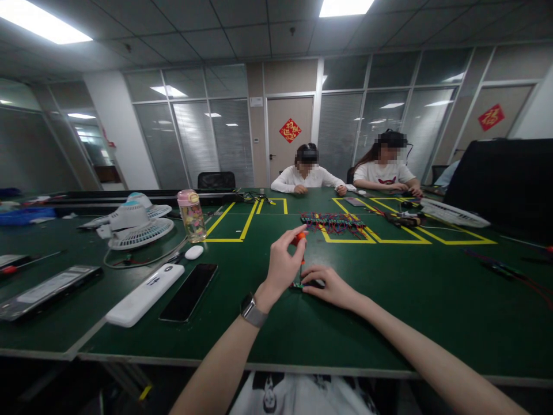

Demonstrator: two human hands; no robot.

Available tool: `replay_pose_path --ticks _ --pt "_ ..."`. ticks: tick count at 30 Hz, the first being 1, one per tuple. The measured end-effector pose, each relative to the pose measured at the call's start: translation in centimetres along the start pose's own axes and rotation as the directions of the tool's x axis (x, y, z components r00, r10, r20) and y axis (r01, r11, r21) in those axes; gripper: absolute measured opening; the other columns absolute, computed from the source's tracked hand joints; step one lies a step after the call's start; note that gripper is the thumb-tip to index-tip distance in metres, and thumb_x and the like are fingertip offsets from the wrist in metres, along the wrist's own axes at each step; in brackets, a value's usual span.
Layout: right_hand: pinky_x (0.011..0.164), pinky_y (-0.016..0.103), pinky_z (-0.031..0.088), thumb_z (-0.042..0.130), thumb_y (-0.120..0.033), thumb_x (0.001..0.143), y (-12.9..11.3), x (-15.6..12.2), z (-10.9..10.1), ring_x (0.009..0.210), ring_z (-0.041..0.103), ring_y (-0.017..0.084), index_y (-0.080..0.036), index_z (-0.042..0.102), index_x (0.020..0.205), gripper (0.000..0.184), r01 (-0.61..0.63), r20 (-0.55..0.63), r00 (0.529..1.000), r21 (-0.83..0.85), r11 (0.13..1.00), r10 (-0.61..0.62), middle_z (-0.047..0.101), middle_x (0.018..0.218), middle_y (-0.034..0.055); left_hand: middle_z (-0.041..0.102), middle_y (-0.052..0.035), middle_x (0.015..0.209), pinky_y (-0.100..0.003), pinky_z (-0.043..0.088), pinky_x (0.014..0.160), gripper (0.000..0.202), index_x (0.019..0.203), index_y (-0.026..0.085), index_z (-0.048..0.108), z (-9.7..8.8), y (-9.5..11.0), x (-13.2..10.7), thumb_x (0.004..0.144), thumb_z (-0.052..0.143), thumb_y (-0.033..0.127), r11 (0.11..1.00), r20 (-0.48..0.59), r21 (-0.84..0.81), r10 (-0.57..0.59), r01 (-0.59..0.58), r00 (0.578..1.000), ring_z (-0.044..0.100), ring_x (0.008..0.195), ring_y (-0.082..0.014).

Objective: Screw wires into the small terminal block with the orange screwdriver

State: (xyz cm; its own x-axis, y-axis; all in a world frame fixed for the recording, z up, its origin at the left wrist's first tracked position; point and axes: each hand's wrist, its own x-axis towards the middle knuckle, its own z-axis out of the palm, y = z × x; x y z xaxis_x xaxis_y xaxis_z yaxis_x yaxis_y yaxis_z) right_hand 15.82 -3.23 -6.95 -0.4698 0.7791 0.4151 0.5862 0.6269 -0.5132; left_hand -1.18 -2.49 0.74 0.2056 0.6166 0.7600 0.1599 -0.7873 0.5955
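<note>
My left hand, a watch on its wrist, is closed around the orange handle of a screwdriver. The screwdriver stands upright, its thin shaft pointing down at a small green circuit board on the table. Bent low over the tabletop, my right hand has its thumb and fingertips at the right side of that board, steadying it. Fingers cover much of the board, so the exact spot the tip touches is hidden. Beyond my hands lies a row of small boards with red and blue wires.
On the green table to my left are a black phone, a white power bank, a white case, a bottle and a fan. Two people sit across. A black monitor stands right.
</note>
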Motion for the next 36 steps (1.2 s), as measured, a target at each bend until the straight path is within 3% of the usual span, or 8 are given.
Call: replay_pose_path --ticks 5,11,17,23,30,36 --pt "0.089 0.036 0.048 0.062 -0.03 0.086 -0.02 -0.07 -0.08 0.096 0.063 0.022 -0.021 0.074 0.09 0.016 0.019 -0.002 1.0 -0.004 1.0 -0.019 0.069 0.103 0.0079 0.059 -0.0036 0.094 -0.027 0.048 0.079 0.02 0.102 0.021 0.069 -0.04 0.16 0.0 0.085 0.06 0.025 0.995 -0.043 0.091 0.051 -0.046 0.998 0.058 0.082 -0.0136" --pt "0.09 0.036 0.048 0.059 -0.03 0.087 -0.12 -0.07 -0.11 0.095 0.063 0.021 -0.021 0.074 0.091 0.018 0.033 -0.002 0.999 -0.003 0.999 -0.033 0.069 0.103 0.0079 0.064 -0.006 0.105 -0.029 0.047 0.087 0.03 0.117 0.021 0.062 -0.1 0.36 0.05 0.094 0.043 0.022 0.999 0.054 -0.003 0.042 -0.041 0.998 0.059 0.098 -0.0162" --pt "0.091 0.037 0.047 0.065 -0.03 0.082 -0.14 -0.15 -0.03 0.097 0.063 0.022 -0.021 0.074 0.091 0.015 0.009 -0.021 1.0 -0.015 1.0 -0.009 0.07 0.103 0.0073 0.057 -0.0026 0.091 -0.026 0.048 0.079 0.023 0.108 0.022 0.068 -0.06 0.3 -0.02 0.086 0.059 0.024 0.995 -0.011 0.089 0.039 -0.038 0.999 0.057 0.082 -0.0134" --pt "0.09 0.036 0.048 0.066 -0.031 0.081 0.06 -0.16 0.02 0.097 0.063 0.022 -0.021 0.073 0.092 0.016 0.027 -0.02 0.999 0.0 1.0 -0.027 0.07 0.103 0.0076 0.06 -0.0057 0.108 -0.031 0.045 0.091 0.032 0.12 0.024 0.061 -0.17 0.44 0.04 0.093 0.044 0.02 0.996 0.064 0.035 0.08 -0.083 0.995 0.057 0.102 -0.0169" --pt "0.085 0.034 0.049 0.065 -0.027 0.082 -0.15 -0.15 -0.14 0.091 0.063 0.02 -0.02 0.071 0.086 0.01 0.03 -0.029 0.999 0.022 0.999 -0.029 0.07 0.094 0.0059 0.054 -0.0023 0.09 -0.027 0.048 0.078 0.024 0.108 0.024 0.068 0.06 0.17 0.04 0.085 0.059 0.023 0.994 -0.017 0.087 0.062 -0.06 0.998 0.055 0.079 -0.0127" --pt "0.081 0.032 0.047 0.064 -0.027 0.082 -0.19 -0.18 -0.21 0.086 0.062 0.02 -0.018 0.066 0.083 0.009 0.003 -0.029 1.0 0.009 1.0 -0.002 0.069 0.09 0.0046 0.06 -0.006 0.11 -0.03 0.044 0.093 0.032 0.119 0.023 0.062 -0.14 0.29 0.03 0.094 0.043 0.021 0.999 0.045 0.012 0.051 -0.052 0.998 0.056 0.104 -0.0164"
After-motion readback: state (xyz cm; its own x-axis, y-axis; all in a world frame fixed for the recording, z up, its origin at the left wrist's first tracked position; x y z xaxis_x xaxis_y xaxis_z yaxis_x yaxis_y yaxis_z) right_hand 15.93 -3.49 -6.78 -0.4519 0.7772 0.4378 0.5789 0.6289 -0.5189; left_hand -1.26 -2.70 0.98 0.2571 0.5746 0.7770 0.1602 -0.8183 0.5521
